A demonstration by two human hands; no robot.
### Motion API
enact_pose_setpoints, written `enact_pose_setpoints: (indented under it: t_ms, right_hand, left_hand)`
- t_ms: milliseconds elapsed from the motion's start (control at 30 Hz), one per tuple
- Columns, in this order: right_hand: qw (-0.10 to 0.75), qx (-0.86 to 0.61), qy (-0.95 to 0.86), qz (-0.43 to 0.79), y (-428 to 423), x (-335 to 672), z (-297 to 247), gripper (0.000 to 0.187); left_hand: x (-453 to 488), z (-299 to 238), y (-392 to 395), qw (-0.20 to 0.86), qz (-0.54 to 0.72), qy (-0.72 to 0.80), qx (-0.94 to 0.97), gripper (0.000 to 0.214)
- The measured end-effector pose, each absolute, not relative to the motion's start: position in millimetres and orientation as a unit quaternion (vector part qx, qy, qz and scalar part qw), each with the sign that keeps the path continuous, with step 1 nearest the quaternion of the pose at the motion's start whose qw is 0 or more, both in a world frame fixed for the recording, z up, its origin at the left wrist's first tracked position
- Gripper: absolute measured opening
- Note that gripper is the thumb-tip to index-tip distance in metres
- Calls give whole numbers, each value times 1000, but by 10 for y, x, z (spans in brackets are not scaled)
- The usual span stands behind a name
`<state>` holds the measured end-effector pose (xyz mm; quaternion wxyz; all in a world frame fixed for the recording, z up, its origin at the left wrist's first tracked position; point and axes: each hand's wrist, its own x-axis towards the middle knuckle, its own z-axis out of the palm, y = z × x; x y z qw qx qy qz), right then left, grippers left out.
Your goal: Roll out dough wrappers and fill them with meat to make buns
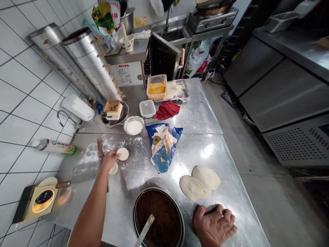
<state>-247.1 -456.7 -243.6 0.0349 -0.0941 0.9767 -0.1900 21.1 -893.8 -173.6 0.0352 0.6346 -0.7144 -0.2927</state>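
My left hand [110, 160] reaches over the floured table and pinches the edge of a small round dough disc [123, 154]. Just below that hand lies a second small dough disc [113, 168]. A brown rolling pin [100, 148] runs partly under my left forearm. My right hand [215, 223] rests palm down on the steel table, fingers spread a little, with nothing visible in it. Flat dough wrappers [200, 183] lie overlapping just beyond it. Between my arms stands a pot [135, 219] of dark brown filling [160, 212], with a pale spatula [145, 231] leaning in it.
A cleaver [83, 171] lies left of my forearm, near a lit yellow device [42, 202]. Beyond are a flour bowl [134, 126], a blue bag [164, 145], a red cloth [168, 109], a lidded box [147, 108], a scale [114, 113] and a floured tray [186, 90].
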Motion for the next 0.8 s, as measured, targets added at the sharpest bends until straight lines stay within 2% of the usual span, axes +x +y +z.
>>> enact_pose_setpoints:
  t_ms: [133,333,500,600,700,800]
  right_hand:
    - [29,-91,977,-189,-4538,-2465,-2491,73]
    - [21,-100,977,-185,-4542,-2470,-2455,71]
    - [32,-93,977,-189,-4559,-2485,-2415,68]
    - [28,-95,977,-189,-4577,-2474,-2404,69]
    - [23,-96,976,-192,-4598,-2457,-2392,72]
    - [32,-97,975,-196,-4621,-2447,-2369,73]
  left_hand:
    - [520,-1647,-9068,-46,-266,-726,633,20]
    - [613,-1638,-8753,-115,-290,-752,581,23]
    - [458,-1714,-8666,-104,-308,-772,546,27]
    - [325,-1856,-8596,-63,-229,-760,605,22]
    - [139,-2040,-8424,-23,-122,-746,654,39]
    - [-27,-2181,-8235,-3,-49,-756,653,46]
